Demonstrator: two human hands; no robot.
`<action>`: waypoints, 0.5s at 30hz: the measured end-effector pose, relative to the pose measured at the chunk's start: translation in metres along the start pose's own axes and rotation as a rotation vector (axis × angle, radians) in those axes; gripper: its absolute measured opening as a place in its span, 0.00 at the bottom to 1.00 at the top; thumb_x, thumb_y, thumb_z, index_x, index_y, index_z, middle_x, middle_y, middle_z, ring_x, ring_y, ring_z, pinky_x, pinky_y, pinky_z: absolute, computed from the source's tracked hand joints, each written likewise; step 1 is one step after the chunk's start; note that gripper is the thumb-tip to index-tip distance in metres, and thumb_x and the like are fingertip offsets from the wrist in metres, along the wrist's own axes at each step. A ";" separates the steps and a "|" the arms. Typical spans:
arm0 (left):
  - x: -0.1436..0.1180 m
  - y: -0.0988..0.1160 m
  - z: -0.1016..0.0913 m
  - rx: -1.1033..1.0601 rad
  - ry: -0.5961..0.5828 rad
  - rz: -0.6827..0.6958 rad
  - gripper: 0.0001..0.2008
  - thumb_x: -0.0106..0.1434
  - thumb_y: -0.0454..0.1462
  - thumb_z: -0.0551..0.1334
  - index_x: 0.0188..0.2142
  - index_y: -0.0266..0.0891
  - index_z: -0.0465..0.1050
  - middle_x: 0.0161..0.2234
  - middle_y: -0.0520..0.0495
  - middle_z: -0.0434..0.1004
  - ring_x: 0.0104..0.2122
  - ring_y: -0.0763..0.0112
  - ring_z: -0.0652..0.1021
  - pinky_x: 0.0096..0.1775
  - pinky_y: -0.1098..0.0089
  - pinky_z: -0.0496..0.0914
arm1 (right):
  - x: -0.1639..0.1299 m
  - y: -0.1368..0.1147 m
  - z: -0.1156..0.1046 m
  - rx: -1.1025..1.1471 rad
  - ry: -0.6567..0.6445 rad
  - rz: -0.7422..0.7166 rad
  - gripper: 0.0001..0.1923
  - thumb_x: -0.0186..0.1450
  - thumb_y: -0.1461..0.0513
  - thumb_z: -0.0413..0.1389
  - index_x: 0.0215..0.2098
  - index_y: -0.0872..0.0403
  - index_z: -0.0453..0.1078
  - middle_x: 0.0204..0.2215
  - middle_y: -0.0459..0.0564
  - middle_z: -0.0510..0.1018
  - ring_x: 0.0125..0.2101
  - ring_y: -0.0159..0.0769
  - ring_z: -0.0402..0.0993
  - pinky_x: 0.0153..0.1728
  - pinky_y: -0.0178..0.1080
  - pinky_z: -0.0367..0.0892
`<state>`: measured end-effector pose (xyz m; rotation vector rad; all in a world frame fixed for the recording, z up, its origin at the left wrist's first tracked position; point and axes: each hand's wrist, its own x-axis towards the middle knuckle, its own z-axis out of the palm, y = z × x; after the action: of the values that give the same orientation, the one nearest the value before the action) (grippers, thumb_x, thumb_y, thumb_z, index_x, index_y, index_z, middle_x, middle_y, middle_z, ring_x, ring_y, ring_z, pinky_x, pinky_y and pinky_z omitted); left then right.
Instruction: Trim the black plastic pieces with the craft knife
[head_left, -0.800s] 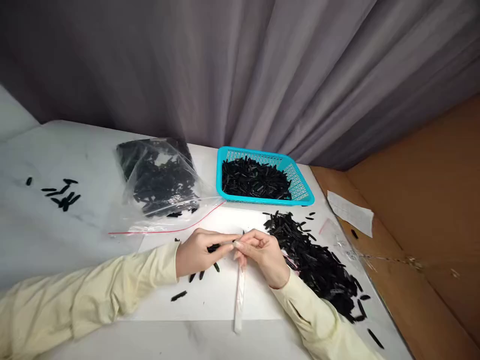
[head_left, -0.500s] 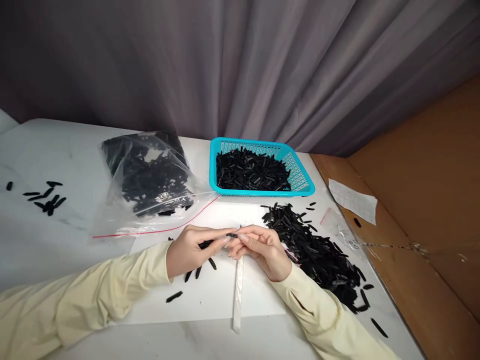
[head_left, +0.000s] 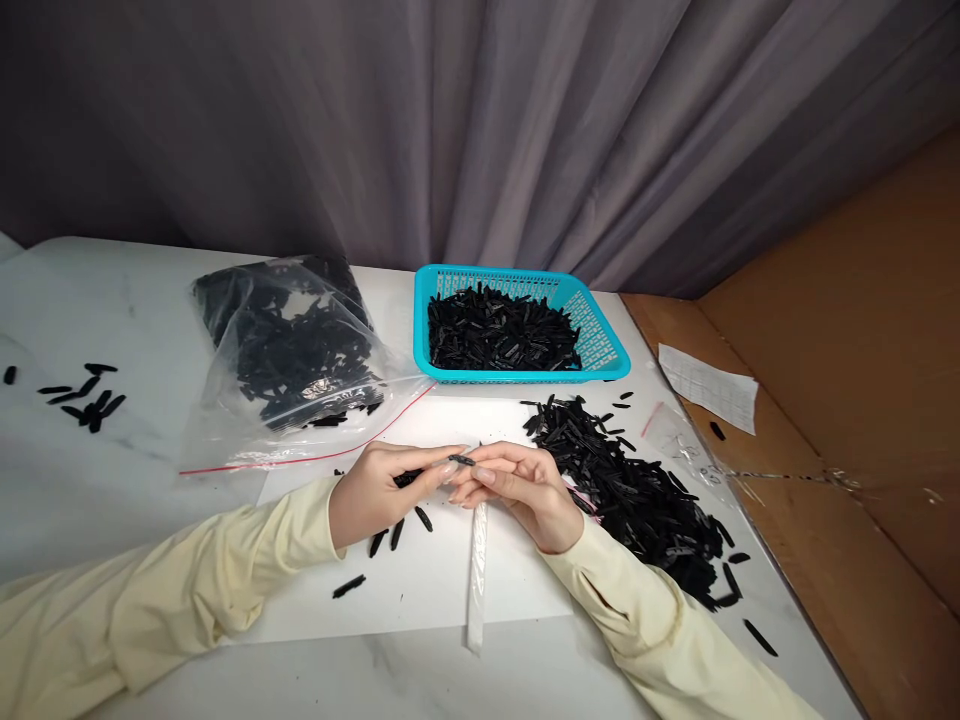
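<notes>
Left hand (head_left: 379, 492) and right hand (head_left: 517, 485) meet fingertip to fingertip above the white sheet (head_left: 435, 580), both pinched shut on one black strip (head_left: 460, 460); step judged mid-handling of a single piece, calling for a steady two-handed grip.

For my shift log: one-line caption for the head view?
Both hands, left hand and right hand, pinch a small black piece above a white strip.
</notes>
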<state>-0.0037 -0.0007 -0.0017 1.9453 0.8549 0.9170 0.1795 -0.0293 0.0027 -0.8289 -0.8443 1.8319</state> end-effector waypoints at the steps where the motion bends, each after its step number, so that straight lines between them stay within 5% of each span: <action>1: 0.000 0.000 0.000 -0.002 0.001 0.001 0.13 0.59 0.32 0.58 0.42 0.30 0.75 0.39 0.44 0.78 0.36 0.67 0.79 0.40 0.76 0.74 | 0.000 0.000 0.000 -0.001 0.004 0.000 0.07 0.55 0.65 0.60 0.33 0.60 0.73 0.29 0.55 0.81 0.27 0.37 0.78 0.30 0.37 0.73; 15: 0.000 0.000 0.001 0.017 0.087 0.123 0.13 0.57 0.29 0.59 0.42 0.36 0.76 0.37 0.46 0.79 0.33 0.68 0.80 0.35 0.77 0.75 | 0.003 0.000 -0.001 0.026 -0.006 0.053 0.08 0.57 0.62 0.58 0.32 0.61 0.74 0.28 0.56 0.81 0.27 0.37 0.79 0.30 0.35 0.73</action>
<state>-0.0026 -0.0013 -0.0024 2.0031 0.8013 1.0769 0.1791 -0.0265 0.0021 -0.8368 -0.8075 1.8883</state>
